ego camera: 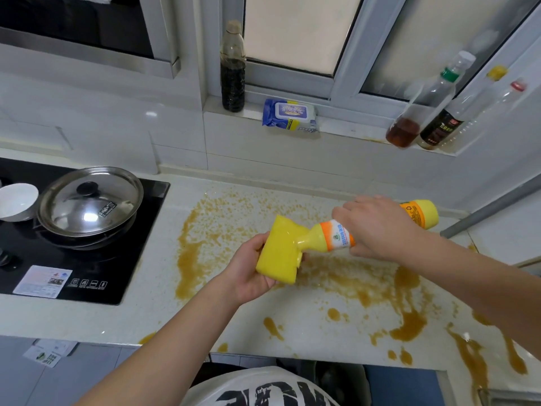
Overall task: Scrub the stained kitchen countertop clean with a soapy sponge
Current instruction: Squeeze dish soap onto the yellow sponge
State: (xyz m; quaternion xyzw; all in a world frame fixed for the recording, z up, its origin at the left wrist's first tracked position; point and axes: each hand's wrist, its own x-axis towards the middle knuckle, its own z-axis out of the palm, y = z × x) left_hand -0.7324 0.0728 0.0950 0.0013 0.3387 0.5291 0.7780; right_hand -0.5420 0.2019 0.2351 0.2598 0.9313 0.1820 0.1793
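**Bottle tipped onto the sponge over the stained desk**

From my seat I see both hands raised above the middle of the desk (152,312). The left hand (248,268) grips a yellow sponge (279,250), thumb on the near-left edge and the fingers (303,256) curled round from below, so the broad face of the sponge turns right. The right hand (377,227) is wrapped round a yellow bottle (330,235) with an orange and white label. Its fingers are closed over the body and the bottle lies almost level, base to the right. The bottle's neck presses against the sponge face.

Brown-orange stains (351,276) cover the desk under and around the hands. They run as a speckled patch from the far wall toward the near edge, with thicker pools and streaks at the near right.

On the left sits a black hob (131,259) carrying a pan with a steel lid (90,200), and a white bowl (17,202) just beside it. On the far window ledge (345,128) lie a pack of wipes (289,115), a dark bottle (232,71) to its left, and more bottles (439,112) at the right.
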